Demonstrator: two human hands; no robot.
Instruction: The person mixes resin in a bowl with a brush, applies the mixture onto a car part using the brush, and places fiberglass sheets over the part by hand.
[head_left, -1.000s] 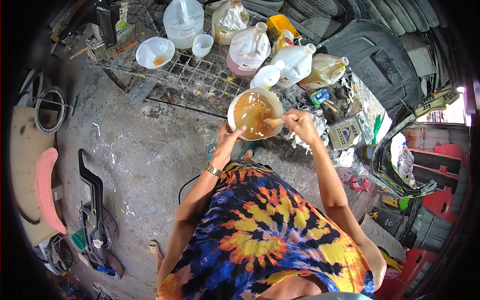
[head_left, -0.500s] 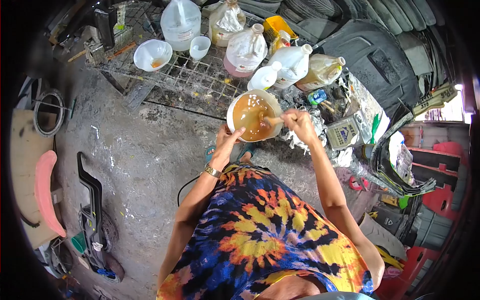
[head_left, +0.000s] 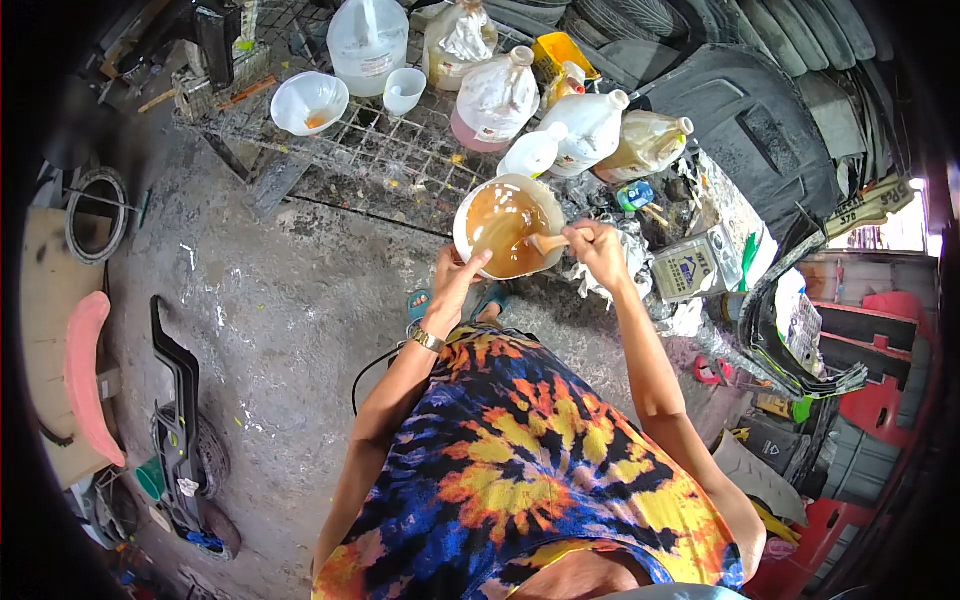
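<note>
My left hand (head_left: pixel 458 285) is closed on the near left rim of a white bowl (head_left: pixel 461 222), thumb over the edge. Amber-brown liquid (head_left: pixel 508 225) with bright reflections fills much of the bowl, which is held in front of the bench. On the bowl's right side, my right hand (head_left: pixel 597 250) is wrapped round the wooden handle of a paintbrush (head_left: pixel 548 243). Its lower end dips into the liquid, so the bristles are hard to make out. Just beyond the bowl stands a small white jug (head_left: pixel 533 152).
Large plastic jugs (head_left: pixel 495 100) line the grid-topped bench (head_left: pixel 390 165), beside a translucent bowl (head_left: pixel 310 103) and a small cup (head_left: pixel 404 91). Crumpled foil (head_left: pixel 632 250) and a rectangular tin (head_left: pixel 690 268) lie to the right. Black car parts (head_left: pixel 180 400) rest on the floor at left.
The paintbrush has shifted slightly within the liquid, its dipped end now nearer the bowl's right side. Both hands keep their grip; the view has moved slightly.
</note>
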